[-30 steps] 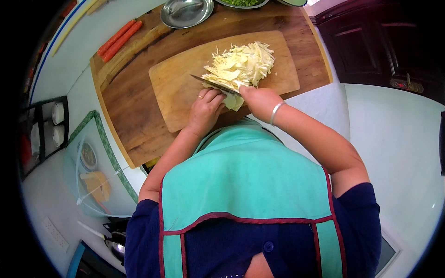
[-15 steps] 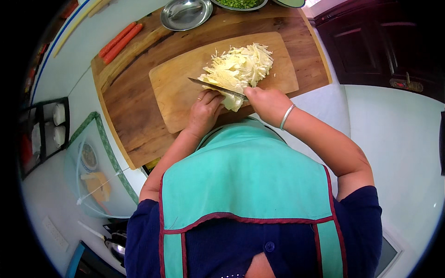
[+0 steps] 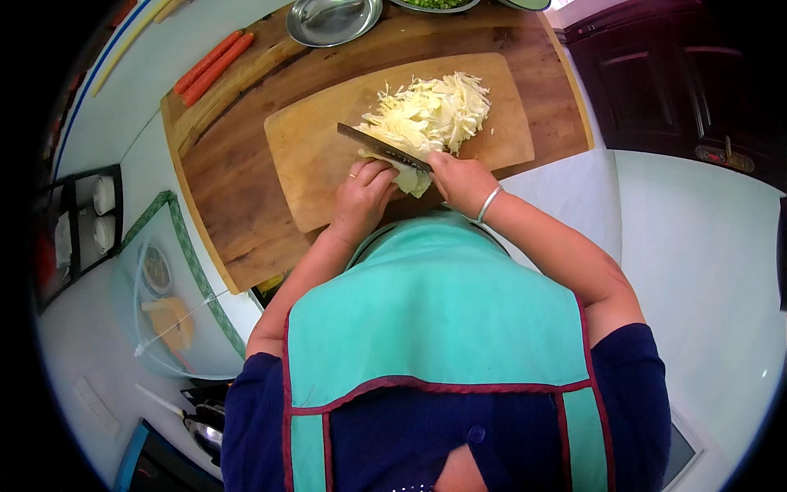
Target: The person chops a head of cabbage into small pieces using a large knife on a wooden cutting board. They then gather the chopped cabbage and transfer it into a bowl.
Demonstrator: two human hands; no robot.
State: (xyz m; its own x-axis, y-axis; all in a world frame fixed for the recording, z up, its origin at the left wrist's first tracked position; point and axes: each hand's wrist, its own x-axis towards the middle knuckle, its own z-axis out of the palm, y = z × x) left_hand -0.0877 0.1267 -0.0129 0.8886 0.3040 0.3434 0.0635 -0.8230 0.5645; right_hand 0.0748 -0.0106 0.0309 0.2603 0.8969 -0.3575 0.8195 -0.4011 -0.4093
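A pale wooden cutting board (image 3: 328,156) lies on a darker wooden counter. A heap of shredded cabbage (image 3: 434,111) covers its far right part. My left hand (image 3: 361,193) presses down on the uncut piece of cabbage (image 3: 414,180) at the board's near edge, fingers curled. My right hand (image 3: 459,180) grips the handle of a cleaver-like knife (image 3: 381,148), whose blade slants across the cabbage just beyond my left fingers. A silver bangle sits on my right wrist.
Two carrots (image 3: 209,66) lie at the counter's far left. A steel plate (image 3: 332,18) and a dish of green pieces (image 3: 434,4) stand beyond the board. A mesh food cover (image 3: 164,287) sits at left. A dark wooden cabinet (image 3: 680,90) is at right.
The knife has moved slightly between cuts and my right hand has shifted a little toward me; the left hand stays on the cabbage piece.
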